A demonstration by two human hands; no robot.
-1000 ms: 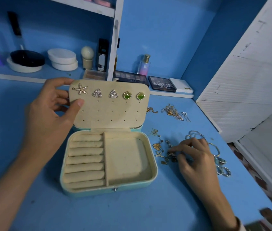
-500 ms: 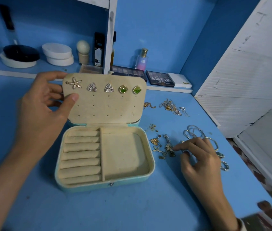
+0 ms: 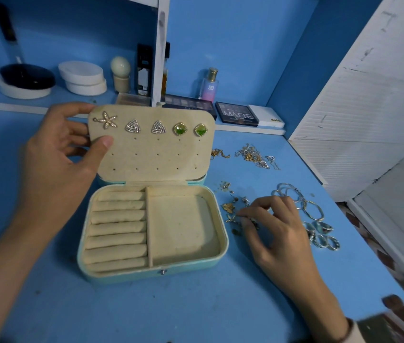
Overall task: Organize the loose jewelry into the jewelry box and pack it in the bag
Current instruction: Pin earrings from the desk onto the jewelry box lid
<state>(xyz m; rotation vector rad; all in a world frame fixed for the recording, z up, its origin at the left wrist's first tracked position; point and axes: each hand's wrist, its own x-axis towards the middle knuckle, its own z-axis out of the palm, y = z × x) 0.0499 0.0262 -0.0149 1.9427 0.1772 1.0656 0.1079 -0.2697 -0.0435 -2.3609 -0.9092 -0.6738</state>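
"MATTE" reads on a palette (image 3: 237, 115) and "SB" on a perfume bottle (image 3: 209, 86) behind the open jewelry box (image 3: 151, 271) on the blue bench (image 3: 196, 305); the left hand (image 3: 59, 164) still grips its lid (image 3: 156, 154); the right hand (image 3: 277, 233) curls over loose earrings (image 3: 229, 207) beside the box, grasp unclear, fingertips now slightly nearer it.

Left hand (image 3: 57, 164) with uncovered forearm; right hand (image 3: 277, 233) with pale sleeve cuff (image 3: 354, 330) at wrist.
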